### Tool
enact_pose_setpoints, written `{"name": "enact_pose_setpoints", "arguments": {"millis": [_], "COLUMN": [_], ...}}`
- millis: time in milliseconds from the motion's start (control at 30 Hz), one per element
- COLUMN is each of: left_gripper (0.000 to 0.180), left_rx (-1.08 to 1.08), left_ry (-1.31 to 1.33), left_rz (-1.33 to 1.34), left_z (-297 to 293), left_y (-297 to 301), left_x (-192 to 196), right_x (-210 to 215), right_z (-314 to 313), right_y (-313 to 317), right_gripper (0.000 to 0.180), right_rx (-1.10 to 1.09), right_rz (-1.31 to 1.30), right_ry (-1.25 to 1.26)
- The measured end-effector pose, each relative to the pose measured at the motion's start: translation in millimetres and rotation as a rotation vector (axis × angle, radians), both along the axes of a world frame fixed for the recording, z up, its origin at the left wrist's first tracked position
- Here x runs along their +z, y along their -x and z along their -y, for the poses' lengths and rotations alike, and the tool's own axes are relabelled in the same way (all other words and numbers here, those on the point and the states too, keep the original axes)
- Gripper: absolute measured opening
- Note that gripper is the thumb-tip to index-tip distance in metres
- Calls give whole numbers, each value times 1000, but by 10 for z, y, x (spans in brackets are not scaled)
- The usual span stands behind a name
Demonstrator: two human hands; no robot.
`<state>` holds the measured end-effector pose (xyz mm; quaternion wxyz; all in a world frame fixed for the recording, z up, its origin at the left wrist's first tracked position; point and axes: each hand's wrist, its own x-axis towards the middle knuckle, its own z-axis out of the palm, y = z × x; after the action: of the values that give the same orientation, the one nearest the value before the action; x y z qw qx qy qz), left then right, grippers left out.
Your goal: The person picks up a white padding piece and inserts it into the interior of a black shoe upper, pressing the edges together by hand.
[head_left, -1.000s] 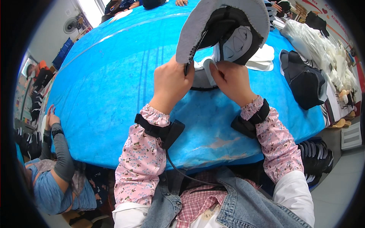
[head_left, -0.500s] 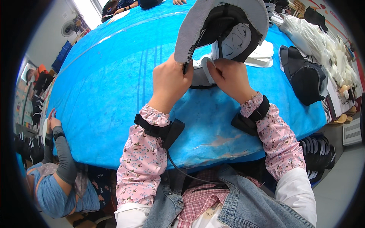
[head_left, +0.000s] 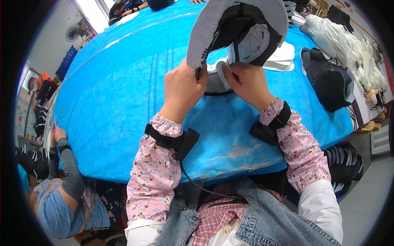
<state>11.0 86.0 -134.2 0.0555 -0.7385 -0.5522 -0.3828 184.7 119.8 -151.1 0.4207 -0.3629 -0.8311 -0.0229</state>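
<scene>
Both my hands are raised over the blue-covered table (head_left: 123,82), gripping a shoe upper (head_left: 252,43). It is black with light grey lining, pale panels inside and visible stitching along a curved grey edge. My left hand (head_left: 182,92) is closed on the upper's left edge, below the grey flap. On the other side, the thumb and fingers of my right hand (head_left: 251,86) pinch a folded pale grey edge near the opening. The fingertips of both hands are partly hidden by the upper.
White flat sole-shaped pieces (head_left: 282,59) lie beyond my right hand. Further right are another black upper (head_left: 328,82) and a heap of white material (head_left: 344,45). Dark stacked shoe parts (head_left: 344,164) stand below the table's right edge. A co-worker (head_left: 67,205) sits at the left.
The shoe upper and both my hands have shifted very slightly leftward and up. My grip looks the same. The co-worker's hands at the left have moved slightly.
</scene>
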Motion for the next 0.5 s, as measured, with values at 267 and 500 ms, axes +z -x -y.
{"name": "enact_pose_setpoints", "arguments": {"millis": [267,500], "left_gripper": [14,15], "left_rx": [1,-2], "left_ry": [-7,-10], "left_rz": [2,-1], "left_z": [-2,-15], "left_y": [3,-2], "left_x": [-5,6], "right_x": [-6,-27], "right_z": [0,-25], "right_y": [4,33], "right_gripper": [37,34], "right_rx": [-2,-9], "right_rz": [6,26], "right_ry": [4,-26]}}
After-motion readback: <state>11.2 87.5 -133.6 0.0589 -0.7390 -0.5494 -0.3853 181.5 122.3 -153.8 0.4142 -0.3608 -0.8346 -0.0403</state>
